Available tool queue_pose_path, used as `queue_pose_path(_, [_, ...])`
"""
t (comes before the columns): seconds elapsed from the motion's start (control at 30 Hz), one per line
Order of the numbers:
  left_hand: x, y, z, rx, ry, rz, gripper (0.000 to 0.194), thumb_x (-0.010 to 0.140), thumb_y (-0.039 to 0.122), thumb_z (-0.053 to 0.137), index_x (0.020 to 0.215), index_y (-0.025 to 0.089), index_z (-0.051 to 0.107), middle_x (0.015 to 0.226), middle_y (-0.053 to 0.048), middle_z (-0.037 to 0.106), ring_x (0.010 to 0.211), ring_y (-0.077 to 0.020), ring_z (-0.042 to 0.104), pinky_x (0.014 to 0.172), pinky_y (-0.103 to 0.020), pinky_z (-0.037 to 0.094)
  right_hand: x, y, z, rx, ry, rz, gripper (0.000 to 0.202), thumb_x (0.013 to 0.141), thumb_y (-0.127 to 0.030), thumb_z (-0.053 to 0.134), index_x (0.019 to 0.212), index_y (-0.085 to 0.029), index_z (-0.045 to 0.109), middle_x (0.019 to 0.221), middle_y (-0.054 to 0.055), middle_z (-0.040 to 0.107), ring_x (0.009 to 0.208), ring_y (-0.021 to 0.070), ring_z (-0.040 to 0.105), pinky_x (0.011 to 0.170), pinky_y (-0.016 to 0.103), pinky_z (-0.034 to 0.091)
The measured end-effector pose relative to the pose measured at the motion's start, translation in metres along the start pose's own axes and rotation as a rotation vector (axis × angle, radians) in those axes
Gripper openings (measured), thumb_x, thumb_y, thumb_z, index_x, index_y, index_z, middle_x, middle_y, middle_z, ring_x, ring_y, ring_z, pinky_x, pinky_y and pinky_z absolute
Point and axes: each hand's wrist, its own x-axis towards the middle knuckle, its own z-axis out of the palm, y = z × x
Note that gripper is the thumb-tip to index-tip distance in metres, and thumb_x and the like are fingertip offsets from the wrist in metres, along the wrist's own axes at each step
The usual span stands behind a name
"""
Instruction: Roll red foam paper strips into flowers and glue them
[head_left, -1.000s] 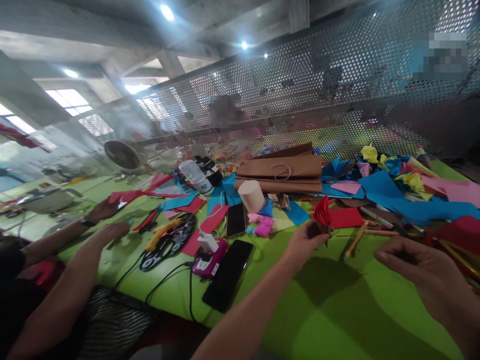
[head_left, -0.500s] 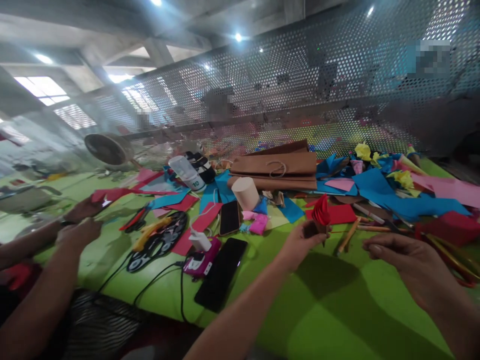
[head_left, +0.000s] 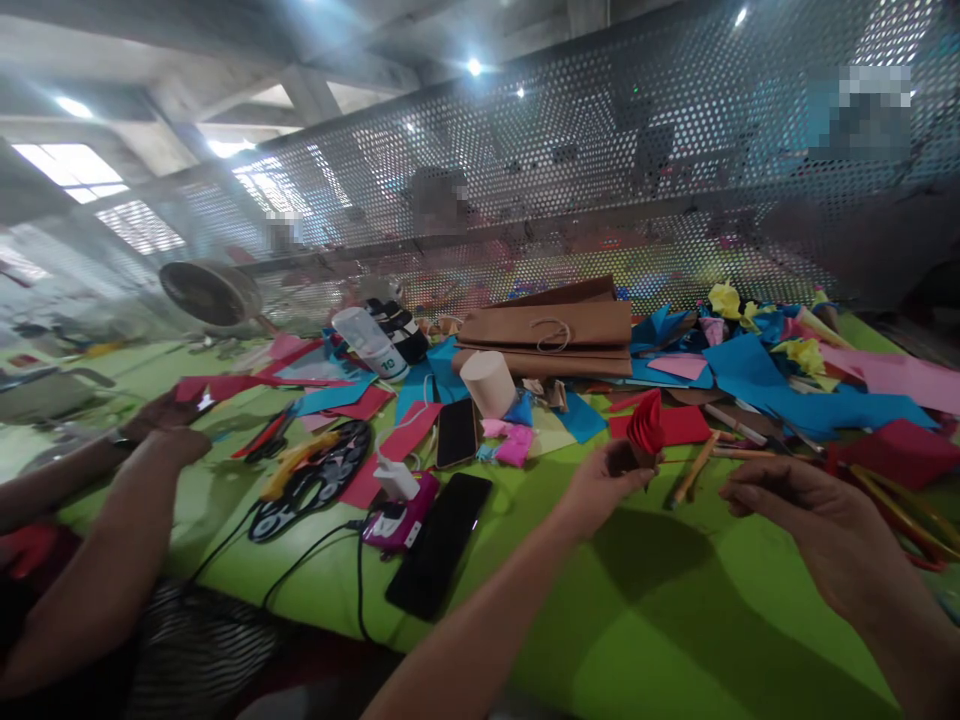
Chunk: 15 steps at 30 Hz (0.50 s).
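Observation:
My left hand (head_left: 606,488) pinches a small red paper flower (head_left: 646,422) with folded, layered petals and holds it above the green tabletop. A thin dark tip shows below the flower, beside my fingers. To the right, my right hand (head_left: 806,510) hovers over the table with thumb and fingertips pressed together. Whatever may be between those fingertips is too small to make out. Between the two hands lies an orange pencil (head_left: 693,474). Behind the flower a flat piece of red paper (head_left: 684,424) lies on the table.
Phones (head_left: 439,545), a purple charger block (head_left: 399,512) with cables, and a black patterned object (head_left: 315,480) lie left. Blue paper (head_left: 817,400), brown folded paper (head_left: 547,335) and a cream roll (head_left: 487,384) sit behind. At far left, a co-worker's hands (head_left: 169,430) handle red paper.
My hands and the flower stay in nearly the same place; the flower seems slightly turned. The co-worker's near forearm has shifted a little. The view has moved slightly.

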Motion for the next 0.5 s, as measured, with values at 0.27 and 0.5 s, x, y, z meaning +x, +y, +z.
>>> queue_pose_path(0.27, [0.0010, -0.0066, -0.0011, 0.036, -0.031, -0.011, 0.046, 0.071, 0.041, 0.093, 0.105, 0.016, 0.076, 0.111, -0.012, 0.078, 0.107, -0.0267, 0.071, 0.110, -0.048, 0.048, 0.0025, -0.0002, -0.0004, 0.001, 0.014, -0.022, 0.032, 0.071, -0.050, 0.092, 0.091, -0.027, 0.086, 0.098, 0.007, 0.081, 0.091, 0.0252, 0.073, 0.082, 0.035, 0.060])
queue_pose_path(0.5, [-0.0004, -0.0053, 0.0014, 0.022, -0.044, -0.040, 0.046, 0.070, 0.038, 0.094, 0.105, 0.015, 0.075, 0.113, -0.012, 0.078, 0.111, -0.0277, 0.071, 0.113, -0.048, 0.047, 0.0030, 0.0055, -0.0007, -0.039, 0.097, -0.014, 0.032, 0.056, -0.047, 0.098, 0.076, -0.026, 0.085, 0.092, 0.008, 0.081, 0.091, 0.0269, 0.073, 0.076, 0.033, 0.059])
